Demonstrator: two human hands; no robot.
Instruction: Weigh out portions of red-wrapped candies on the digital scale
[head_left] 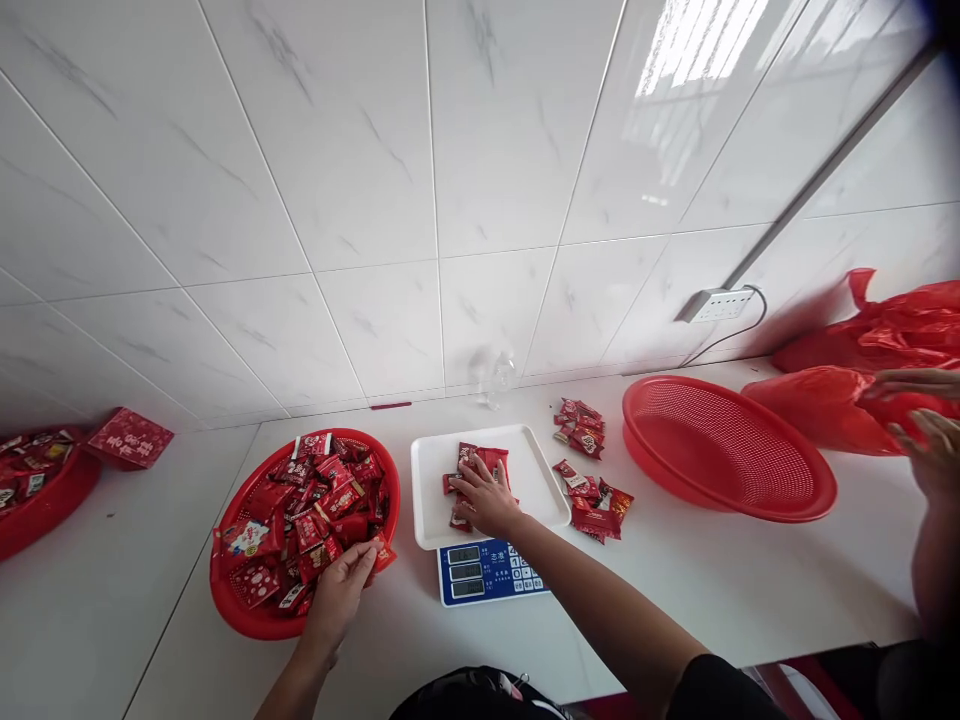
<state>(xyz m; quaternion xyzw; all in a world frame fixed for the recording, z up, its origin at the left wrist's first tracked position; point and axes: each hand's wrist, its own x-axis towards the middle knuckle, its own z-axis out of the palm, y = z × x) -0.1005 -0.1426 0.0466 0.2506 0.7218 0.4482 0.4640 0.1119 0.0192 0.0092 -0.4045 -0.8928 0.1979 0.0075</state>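
My left hand [341, 592] is at the front right rim of a red plastic basket [255, 622] heaped with small red snack packets [311, 515]. Its thumb and fingers pinch one orange-red snack packet [385, 553], which sticks out past the rim. My right hand [487, 497] reaches over the white tray [536, 492] of a weighing scale. Its fingers are spread and rest on several red packets [493, 459] lying there. Below the tray is the scale's blue panel [495, 572] with displays and keys; my right forearm hides part of its right side.
Two small piles of packets [581, 428] lie right of the scale. Beyond them stands a red basket [694, 455]. At the far right, another person's hands [926, 440] are at red plastic bags [817, 405]. A red box [129, 438] and another filled basket [56, 510] are at left.
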